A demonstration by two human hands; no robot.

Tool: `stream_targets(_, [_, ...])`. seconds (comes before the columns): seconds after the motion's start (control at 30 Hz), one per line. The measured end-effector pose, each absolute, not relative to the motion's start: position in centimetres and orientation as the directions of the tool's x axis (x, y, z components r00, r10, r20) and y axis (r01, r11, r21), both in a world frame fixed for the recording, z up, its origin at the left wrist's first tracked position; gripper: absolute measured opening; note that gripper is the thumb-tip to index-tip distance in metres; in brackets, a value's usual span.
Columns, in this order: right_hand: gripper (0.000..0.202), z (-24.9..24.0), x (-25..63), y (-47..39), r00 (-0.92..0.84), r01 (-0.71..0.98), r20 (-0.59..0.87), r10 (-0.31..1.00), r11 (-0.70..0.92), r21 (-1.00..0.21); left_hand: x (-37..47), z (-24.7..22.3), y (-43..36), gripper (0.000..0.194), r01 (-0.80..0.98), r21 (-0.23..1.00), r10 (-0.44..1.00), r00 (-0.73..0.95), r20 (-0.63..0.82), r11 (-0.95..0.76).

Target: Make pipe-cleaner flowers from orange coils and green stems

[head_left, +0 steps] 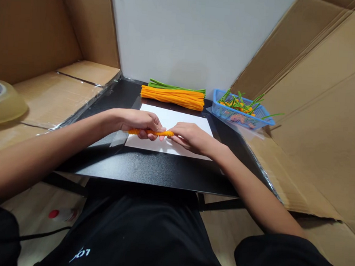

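A coiled orange pipe cleaner (134,131) lies level above a white sheet of paper (178,116). Wrapped round its middle is my left hand (142,121), closed, with the left end of the coil sticking out past the palm. My right hand (192,137) pinches the right end between thumb and fingertips, close to the left fingers. Whether a rod runs inside the coil I cannot tell; a small pale tip shows at its left end.
Behind the paper lie a bundle of orange pipe cleaners (172,97) and green pipe cleaners (177,87). A blue basket (242,120) at the right holds green-stemmed orange pieces. A tape roll (6,107) rests on cardboard at left. Cardboard walls (329,91) flank the black table (150,169).
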State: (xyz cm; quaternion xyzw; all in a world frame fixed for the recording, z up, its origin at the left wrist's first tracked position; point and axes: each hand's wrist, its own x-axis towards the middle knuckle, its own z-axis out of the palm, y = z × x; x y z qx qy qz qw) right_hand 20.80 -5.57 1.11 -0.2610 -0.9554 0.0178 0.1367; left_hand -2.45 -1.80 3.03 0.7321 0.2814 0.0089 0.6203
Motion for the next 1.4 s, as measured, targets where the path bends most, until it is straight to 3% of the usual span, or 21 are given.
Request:
stream_targets(0.07, [0.026, 1.3, 21.0, -5.6, -0.828, 0.446, 0.256, 0.498, 0.863, -0.238, -2.4, 3.2, -1.9, 0.031, 0.388, 0.921, 0.418, 0.842, -0.342, -0.028])
stream_targets(0.13, [0.025, 1.3, 21.1, -5.7, -0.823, 0.426, 0.269, 0.499, 0.857, -0.289, -2.5, 3.3, -2.0, 0.031, 0.381, 0.924, 0.425, 0.835, -0.349, 0.010])
stream_targets(0.3, [0.020, 1.2, 21.1, -5.9, -0.704, 0.462, 0.515, 0.489, 0.866, -0.190, -2.6, 3.4, -2.1, 0.030, 0.413, 0.910, 0.524, 0.767, -0.371, 0.040])
stream_targets(0.4, [0.014, 1.6, 21.0, -6.2, -0.630, 0.468, 0.583, 0.513, 0.850, -0.243, -2.6, 3.4, -2.1, 0.031, 0.390, 0.920, 0.538, 0.780, -0.319, -0.021])
stream_targets(0.63, [0.023, 2.3, 20.7, -6.4, -0.437, 0.370, 0.412, 0.799, 0.578, -0.727, -2.5, 4.1, -2.1, 0.036, 0.384, 0.843, 0.548, 0.826, -0.132, -0.376])
stream_targets(0.87, [0.038, 2.3, 20.9, -6.1, -0.371, 0.173, 0.275, 0.887, 0.357, -0.918, -2.5, 5.1, -2.8, 0.034, 0.390, 0.729, 0.589, 0.808, 0.022, -0.563])
stream_targets(1.07, [0.034, 2.4, 21.1, -5.9, -0.350, 0.103, 0.293, 0.890, 0.347, -0.932, -2.3, 4.6, -2.8, 0.033, 0.365, 0.648, 0.602, 0.778, 0.182, -0.668])
stream_targets(1.23, [0.023, 1.9, 21.0, -5.7, -0.327, 0.145, 0.383, 0.864, 0.446, -0.883, -2.2, 3.9, -3.1, 0.020, 0.400, 0.475, 0.596, 0.700, 0.393, -0.784])
stream_targets(1.3, [0.019, 1.8, 20.9, -5.8, -0.310, 0.225, 0.460, 0.832, 0.534, -0.815, -2.0, 3.8, -3.4, 0.018, 0.446, 0.408, 0.599, 0.671, 0.437, -0.797])
stream_targets(1.4, [0.014, 1.9, 20.9, -6.2, -0.320, 0.425, 0.625, 0.712, 0.698, -0.577, -1.8, 3.8, -3.7, 0.018, 0.508, 0.340, 0.612, 0.640, 0.465, -0.791])
